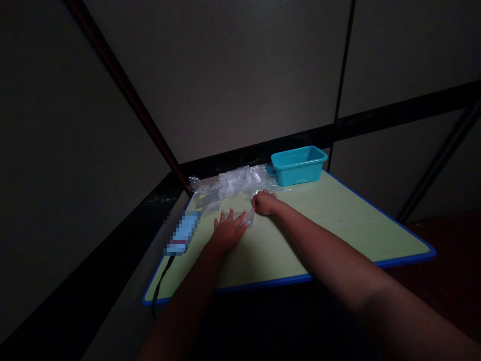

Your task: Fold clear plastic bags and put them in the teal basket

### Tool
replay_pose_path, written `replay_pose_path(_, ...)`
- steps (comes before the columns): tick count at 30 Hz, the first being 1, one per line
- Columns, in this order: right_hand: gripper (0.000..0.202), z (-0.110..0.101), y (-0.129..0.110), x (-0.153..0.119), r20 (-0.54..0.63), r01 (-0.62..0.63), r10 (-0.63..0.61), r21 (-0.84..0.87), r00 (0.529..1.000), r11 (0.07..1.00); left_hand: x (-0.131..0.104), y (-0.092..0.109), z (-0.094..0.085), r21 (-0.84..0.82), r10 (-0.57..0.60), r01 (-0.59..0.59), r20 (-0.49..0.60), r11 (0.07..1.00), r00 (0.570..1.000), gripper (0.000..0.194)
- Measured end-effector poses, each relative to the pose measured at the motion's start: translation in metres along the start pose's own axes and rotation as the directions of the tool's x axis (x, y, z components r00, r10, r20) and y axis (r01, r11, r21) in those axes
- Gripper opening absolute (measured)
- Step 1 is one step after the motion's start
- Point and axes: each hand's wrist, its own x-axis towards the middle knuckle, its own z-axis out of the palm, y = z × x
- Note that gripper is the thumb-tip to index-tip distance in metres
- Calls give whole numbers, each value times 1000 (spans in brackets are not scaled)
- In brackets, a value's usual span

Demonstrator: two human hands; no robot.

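My left hand point(229, 230) lies on the table with its fingers spread, over a small clear plastic bag point(249, 218). The bag shows past the thumb side of that hand. My right hand point(264, 201) is closed, its fingertips pinched at the bag's upper right corner; what exactly sits between them is too small to make out. Just beyond both hands lies a heap of clear plastic bags point(235, 181), crumpled and overlapping.
A turquoise plastic basket point(300, 175) stands at the table's back right. On the left edge lies a blurred-out light blue object point(183, 233) with a dark strap point(162, 281) hanging over the side. The pale table point(345, 220) has a blue rim; dark walls stand behind it.
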Motion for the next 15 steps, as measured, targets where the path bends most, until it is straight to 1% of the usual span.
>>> replay_pose_path(4, 31, 3, 1, 1, -66, -48, 47, -3, 997, 999, 1, 0, 1, -13, -10, 10, 0, 1000, 1000, 57)
replay_pose_path(7, 41, 6, 0, 0, -104, -33, 35, 17, 994, 999, 3, -1, 3, -44, -51, 51, -3, 998, 999, 58)
replay_pose_path(9, 47, 7, 0, -1, -88, -1, 3, 23, 996, 1000, 4, -1, 3, -58, -76, 76, -4, 995, 997, 57)
replay_pose_path(12, 61, 8, 0, -2, -32, 47, -46, 27, 998, 999, 5, -1, 3, -61, -89, 88, -15, 994, 996, 55)
replay_pose_path(15, 72, 7, -3, -4, 2, 63, -63, 25, 998, 998, 5, -1, 2, -53, -91, 90, -16, 995, 996, 55)
